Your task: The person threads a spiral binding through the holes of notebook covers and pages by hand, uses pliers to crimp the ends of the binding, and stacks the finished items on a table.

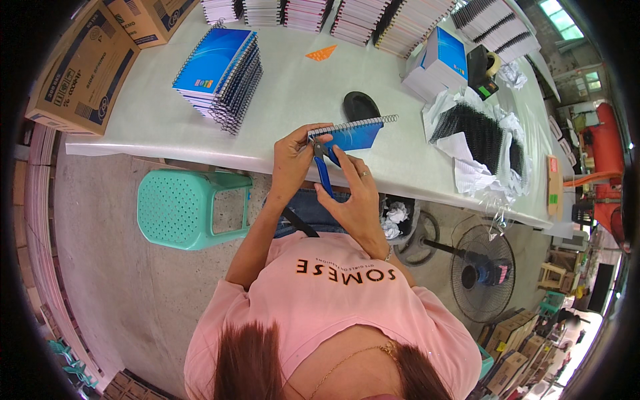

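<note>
A blue-covered notebook (359, 138) with a spiral wire along its upper edge is held over the table's near edge. My left hand (291, 160) grips its left end, thumb and fingers closed round the corner. In my right hand (358, 199) are blue-handled pliers (323, 171), with fingers and thumb round the handles. The pliers' jaws are up against the left end of the wire; whether they bite on it is hidden. At the right end, the wire coil (391, 119) sticks out past the cover. Just beyond the notebook lies a black oval object (361, 107).
Left of my hands stands a stack of blue spiral notebooks (217, 63). Black wire coils (467, 130) lie on crumpled paper at right, near a tape dispenser (481, 72). Cardboard boxes (83, 67) fill the far left. A green stool (177, 208) and a fan (481, 273) stand below.
</note>
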A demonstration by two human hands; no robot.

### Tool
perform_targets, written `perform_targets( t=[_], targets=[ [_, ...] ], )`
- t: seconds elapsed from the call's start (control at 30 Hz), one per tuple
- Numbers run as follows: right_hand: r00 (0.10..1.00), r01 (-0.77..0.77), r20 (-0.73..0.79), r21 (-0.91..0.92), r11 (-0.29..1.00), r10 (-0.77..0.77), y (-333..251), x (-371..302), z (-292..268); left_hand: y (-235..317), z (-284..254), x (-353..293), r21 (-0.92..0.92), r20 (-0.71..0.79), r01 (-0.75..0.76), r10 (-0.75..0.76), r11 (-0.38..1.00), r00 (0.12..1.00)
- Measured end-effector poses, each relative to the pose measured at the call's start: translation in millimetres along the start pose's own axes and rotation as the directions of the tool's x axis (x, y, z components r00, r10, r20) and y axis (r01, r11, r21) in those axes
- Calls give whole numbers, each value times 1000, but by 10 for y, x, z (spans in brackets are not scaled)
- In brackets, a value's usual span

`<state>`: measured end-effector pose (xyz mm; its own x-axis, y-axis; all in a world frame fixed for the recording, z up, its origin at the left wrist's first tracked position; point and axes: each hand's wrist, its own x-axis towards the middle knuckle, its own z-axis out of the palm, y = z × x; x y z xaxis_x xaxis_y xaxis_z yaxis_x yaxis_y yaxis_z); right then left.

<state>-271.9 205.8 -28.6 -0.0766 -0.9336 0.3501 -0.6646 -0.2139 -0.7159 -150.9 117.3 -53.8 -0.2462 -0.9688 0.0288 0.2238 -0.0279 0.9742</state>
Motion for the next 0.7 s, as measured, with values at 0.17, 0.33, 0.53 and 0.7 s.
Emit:
perform_targets(
  t=[0.17, 0.33, 0.53, 0.7],
  targets=[
    [997, -77, 34, 26, 997, 76, -38, -30, -7, 1, 33, -19, 38, -39, -23, 25, 999, 999],
    [994, -99, 61, 118, 988, 92, -40, -52, -10, 1, 65, -40, 142, -59, -34, 43, 989, 997],
    [646, -743, 763, 629, -231, 1, 57, 119, -310, 24, 99, -105, 191, -86, -51, 68, 980, 994],
    [780, -614, 575, 631, 474, 246, 174, 97, -431, 204, 41, -90, 274, -159, 46, -2, 961, 987]
  ],
)
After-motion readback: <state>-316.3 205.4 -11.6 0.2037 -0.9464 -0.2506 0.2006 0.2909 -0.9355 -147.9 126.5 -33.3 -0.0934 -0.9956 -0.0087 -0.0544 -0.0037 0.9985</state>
